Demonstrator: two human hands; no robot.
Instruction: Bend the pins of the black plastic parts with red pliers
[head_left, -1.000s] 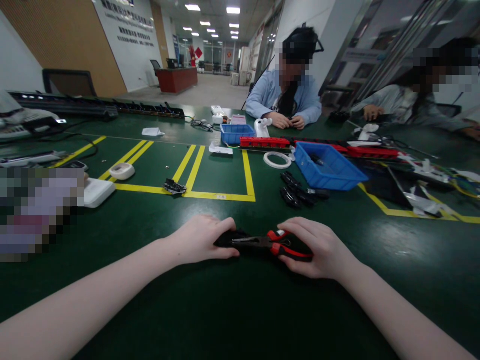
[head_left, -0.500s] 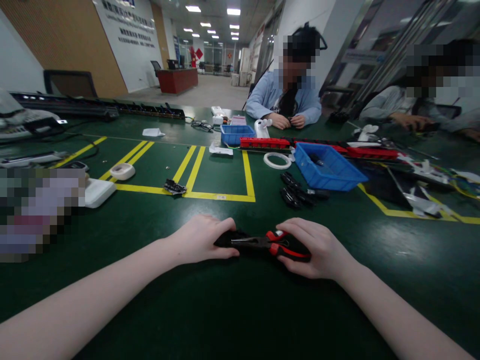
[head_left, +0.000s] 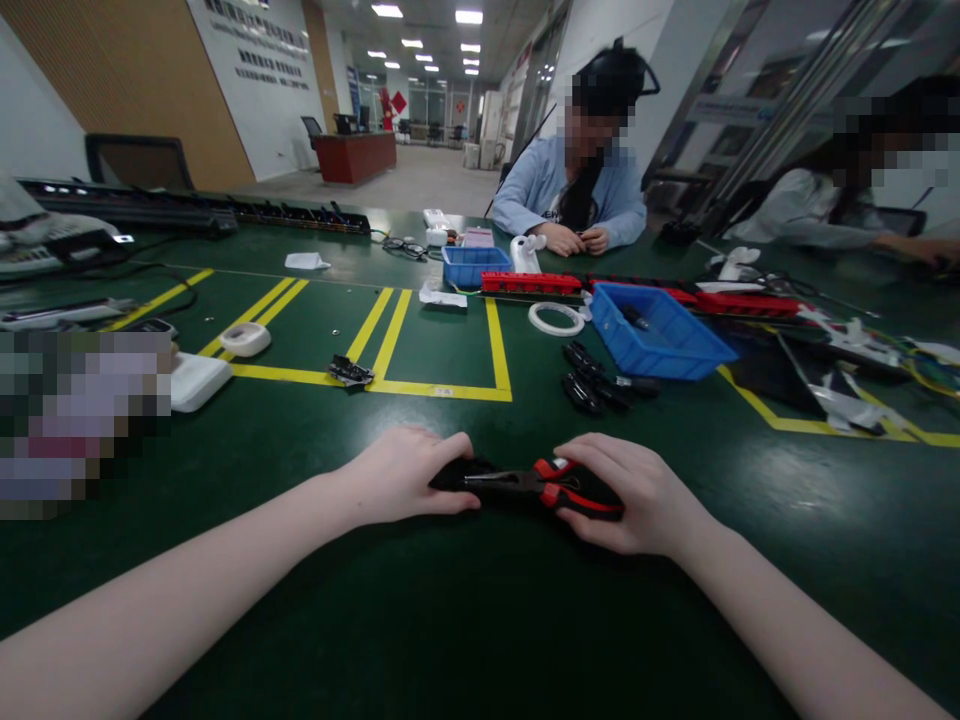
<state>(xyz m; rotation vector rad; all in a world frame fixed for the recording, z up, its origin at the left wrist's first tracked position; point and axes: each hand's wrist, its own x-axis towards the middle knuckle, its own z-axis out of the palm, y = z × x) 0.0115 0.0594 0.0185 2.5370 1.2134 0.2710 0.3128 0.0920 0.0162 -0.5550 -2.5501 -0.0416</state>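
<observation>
My right hand (head_left: 634,495) is closed around the red and black handles of a pair of long-nose pliers (head_left: 551,487). The handles are spread a little, and the jaws point left. My left hand (head_left: 412,472) grips a small black part (head_left: 454,474) between thumb and fingers. The plier tips lie against this part, but whether they pinch it I cannot tell. Much of the part is hidden by my fingers and dark against the green table (head_left: 480,610). Beyond my right hand lies a pile of several black plastic pieces (head_left: 592,385).
A blue bin (head_left: 656,340) with dark items and a smaller blue bin (head_left: 474,267) stand farther back. Near them are a white tape ring (head_left: 556,319) and red strips (head_left: 531,284). A dark scrap (head_left: 350,371) lies on yellow tape. Two people sit across the table.
My hands, the pliers and the black part stay almost still. At the far right, the other person's hand has shifted right.
</observation>
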